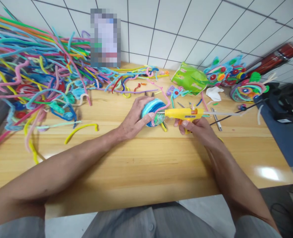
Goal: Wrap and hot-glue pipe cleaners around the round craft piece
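Near the middle of the table, my left hand point(135, 119) grips a round craft piece point(150, 107) wound with blue, teal and white pipe cleaners. A pink pipe cleaner point(165, 105) runs across its right side and trails up off it, with my thumb pressed close by. In my right hand point(198, 129) is a yellow hot glue gun point(183, 113), held by its handle, fingers around the orange trigger. The gun's nozzle points left and reaches the right side of the piece; whether it touches is unclear. A clear glue stick point(220, 113) sticks out of its back.
Heaped pipe cleaners point(49, 72) cover the left side. At the back stand a green tissue pack point(189, 77), finished colourful craft pieces point(248, 89) and a red thermos point(275, 59). A silver pen-like tool point(216, 119) lies right of the glue gun. White tiled wall point(141, 26) borders the table point(126, 175).
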A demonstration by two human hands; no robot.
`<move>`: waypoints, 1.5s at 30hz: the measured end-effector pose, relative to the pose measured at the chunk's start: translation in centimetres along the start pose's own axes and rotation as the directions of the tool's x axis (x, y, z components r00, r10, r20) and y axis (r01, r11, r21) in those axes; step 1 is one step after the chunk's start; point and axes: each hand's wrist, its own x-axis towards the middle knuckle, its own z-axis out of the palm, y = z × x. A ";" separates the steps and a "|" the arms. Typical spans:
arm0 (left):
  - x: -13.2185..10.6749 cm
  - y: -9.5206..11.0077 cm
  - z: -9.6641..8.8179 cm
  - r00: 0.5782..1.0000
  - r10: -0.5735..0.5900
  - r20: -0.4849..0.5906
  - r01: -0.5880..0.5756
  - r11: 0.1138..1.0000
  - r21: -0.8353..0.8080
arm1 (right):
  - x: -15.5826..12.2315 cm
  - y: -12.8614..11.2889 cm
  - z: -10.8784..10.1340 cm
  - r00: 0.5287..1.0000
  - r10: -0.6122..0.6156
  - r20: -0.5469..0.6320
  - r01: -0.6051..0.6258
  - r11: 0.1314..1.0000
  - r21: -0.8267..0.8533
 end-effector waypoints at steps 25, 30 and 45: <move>-0.1 0.0 0.0 1.000 0.007 0.007 -0.007 1.000 0.008 | -0.1 -0.4 -0.1 0.999 0.043 0.006 -0.043 0.999 -0.021; 0.0 0.0 0.0 1.000 0.009 0.005 -0.009 1.000 0.004 | -0.1 -0.4 0.0 0.999 0.049 0.010 -0.048 0.999 -0.019; 0.0 0.1 -0.1 0.999 -0.026 0.022 0.026 1.000 0.001 | 0.1 -0.1 0.3 0.999 0.037 -0.033 -0.036 0.999 0.010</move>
